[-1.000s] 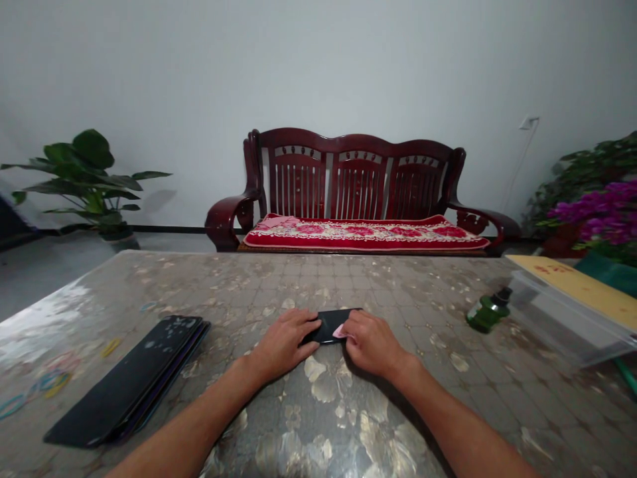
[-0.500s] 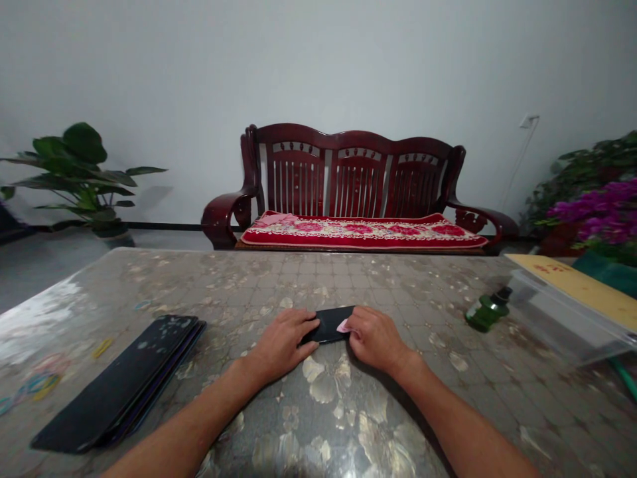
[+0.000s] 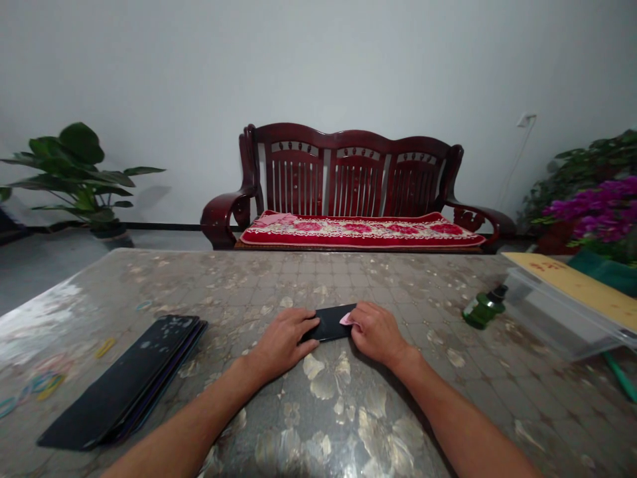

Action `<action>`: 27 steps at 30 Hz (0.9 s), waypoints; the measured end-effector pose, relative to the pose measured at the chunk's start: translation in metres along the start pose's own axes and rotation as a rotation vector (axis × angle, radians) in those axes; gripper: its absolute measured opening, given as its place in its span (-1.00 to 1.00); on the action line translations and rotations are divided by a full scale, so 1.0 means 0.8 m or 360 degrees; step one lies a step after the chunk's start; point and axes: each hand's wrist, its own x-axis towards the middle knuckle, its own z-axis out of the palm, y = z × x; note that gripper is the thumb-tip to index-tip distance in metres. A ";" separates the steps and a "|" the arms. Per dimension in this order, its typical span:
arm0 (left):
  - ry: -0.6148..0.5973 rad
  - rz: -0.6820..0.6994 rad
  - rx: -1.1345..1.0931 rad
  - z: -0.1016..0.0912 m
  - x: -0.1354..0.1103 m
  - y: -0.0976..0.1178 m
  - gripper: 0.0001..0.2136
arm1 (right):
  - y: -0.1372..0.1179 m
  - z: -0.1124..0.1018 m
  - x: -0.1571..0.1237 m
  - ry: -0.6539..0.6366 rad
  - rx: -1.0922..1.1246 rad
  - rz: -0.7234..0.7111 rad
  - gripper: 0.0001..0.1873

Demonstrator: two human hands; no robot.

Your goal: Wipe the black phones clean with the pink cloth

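Observation:
A small black phone-like slab [image 3: 331, 323] lies flat on the patterned table [image 3: 318, 411] in front of me. My left hand [image 3: 283, 340] rests on its left end, fingers pressed down on it. My right hand [image 3: 375, 332] is closed in a pinch on a small pink piece [image 3: 345, 320], held against the slab's right part.
A stack of long black slabs [image 3: 124, 382] lies at the left, with coloured rubber bands [image 3: 42, 384] beyond it. A green bottle [image 3: 480, 310] lies on its side at the right, next to a clear lidded box [image 3: 562, 312]. A wooden bench, plants and flowers stand behind the table.
Both hands stay on the black slab; the pink piece has shifted slightly along it. The view has drifted a little.

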 end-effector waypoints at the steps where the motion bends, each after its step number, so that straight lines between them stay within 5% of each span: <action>1: -0.0006 -0.0003 0.0004 -0.001 0.000 0.001 -0.64 | 0.002 -0.002 0.001 0.0000 -0.0013 0.0026 -0.72; 8: -0.0025 -0.0033 0.0039 -0.004 0.001 0.006 -0.63 | -0.006 -0.010 0.003 -0.0091 -0.0071 0.0137 -0.70; 17: -0.0010 -0.0065 -0.0065 -0.001 0.004 0.008 -0.65 | -0.014 -0.019 0.009 -0.0243 0.0042 -0.0128 -0.67; 23: 0.0008 -0.0124 -0.0048 -0.002 0.005 0.018 -0.66 | -0.009 -0.019 0.006 -0.0131 -0.0045 0.0045 -0.67; 27: -0.0017 -0.0173 -0.0107 -0.007 0.010 0.021 -0.66 | -0.011 -0.009 0.002 -0.0065 0.0082 -0.0035 -0.68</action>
